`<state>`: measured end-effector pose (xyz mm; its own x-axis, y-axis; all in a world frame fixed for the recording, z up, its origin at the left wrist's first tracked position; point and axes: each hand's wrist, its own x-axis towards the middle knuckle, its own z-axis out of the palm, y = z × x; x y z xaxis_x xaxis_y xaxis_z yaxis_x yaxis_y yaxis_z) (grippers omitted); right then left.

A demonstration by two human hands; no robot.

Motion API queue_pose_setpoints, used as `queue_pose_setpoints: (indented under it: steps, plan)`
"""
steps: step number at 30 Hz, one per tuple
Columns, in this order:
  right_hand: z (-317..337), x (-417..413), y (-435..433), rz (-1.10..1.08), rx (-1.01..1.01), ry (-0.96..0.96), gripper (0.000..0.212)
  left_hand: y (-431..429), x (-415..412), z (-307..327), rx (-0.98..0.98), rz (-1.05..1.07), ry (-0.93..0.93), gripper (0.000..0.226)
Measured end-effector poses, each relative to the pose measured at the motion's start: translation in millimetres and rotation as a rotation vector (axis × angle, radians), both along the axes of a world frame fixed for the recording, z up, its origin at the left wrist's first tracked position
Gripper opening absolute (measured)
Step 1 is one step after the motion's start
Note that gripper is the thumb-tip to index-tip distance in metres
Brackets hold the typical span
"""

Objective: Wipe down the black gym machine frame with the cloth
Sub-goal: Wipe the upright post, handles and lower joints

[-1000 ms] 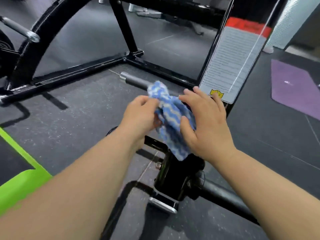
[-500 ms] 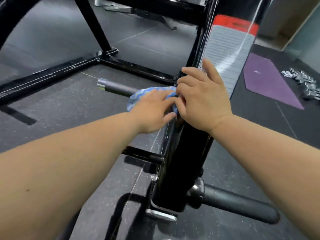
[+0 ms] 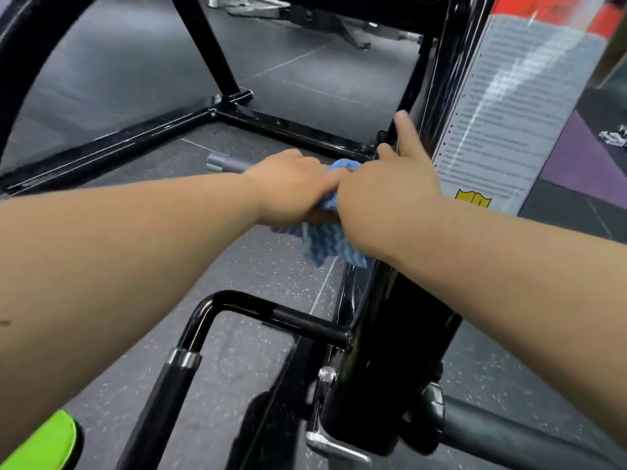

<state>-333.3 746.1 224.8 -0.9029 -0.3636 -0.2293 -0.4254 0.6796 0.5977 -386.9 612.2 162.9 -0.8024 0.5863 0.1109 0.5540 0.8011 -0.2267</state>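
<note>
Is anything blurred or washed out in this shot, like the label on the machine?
Head view: the label is motion-blurred, its text unreadable, with a pale glare streak across it; the glossy black frame shows bright reflections; the cloth, left hand and right hand look sharper.

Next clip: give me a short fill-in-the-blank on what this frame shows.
1. The cloth gripped by the left hand is white and ____.
2. The right hand points its index finger up the ____ frame post.
3. The floor mat to the right of the instruction label is ____.
Missing words: blue; black; purple.
</note>
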Motion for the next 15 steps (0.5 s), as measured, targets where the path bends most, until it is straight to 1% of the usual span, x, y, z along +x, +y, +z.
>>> queue_pose_setpoints:
  steps: [2,4,6,8,10,13,15]
  plan:
    - [-0.1,-4.6,-4.5,0.008,-0.006,-0.057,0.047,-13.7,-8.5,-5.3,0.008,-0.024,0.046,0.041]
    - [-4.1,-10.7,-10.3,-0.002,-0.042,-0.093,0.045,-31.0,-15.6,-10.9,0.042,-0.036,0.075,0.047]
    - [-10.5,-18.8,-17.4,0.010,-0.112,-0.117,0.046,-48.3,-18.9,-14.7,0.107,-0.075,0.091,0.053]
    - [-16.0,-27.7,-26.8,0.031,-0.199,-0.159,0.045,-65.8,-21.7,-15.8,0.114,-0.107,0.120,0.058]
    - [-19.2,-36.9,-34.4,0.019,-0.303,-0.190,0.039,-76.6,-23.9,-17.4,0.114,-0.121,0.131,0.058]
    - [-22.8,-48.5,-42.9,0.047,-0.433,-0.176,0.014,-83.7,-25.0,-17.5,0.125,-0.179,0.154,0.053]
    - [-24.5,-53.3,-44.7,0.098,-0.452,-0.146,0.015,-89.5,-24.6,-15.3,0.089,-0.202,0.177,0.050]
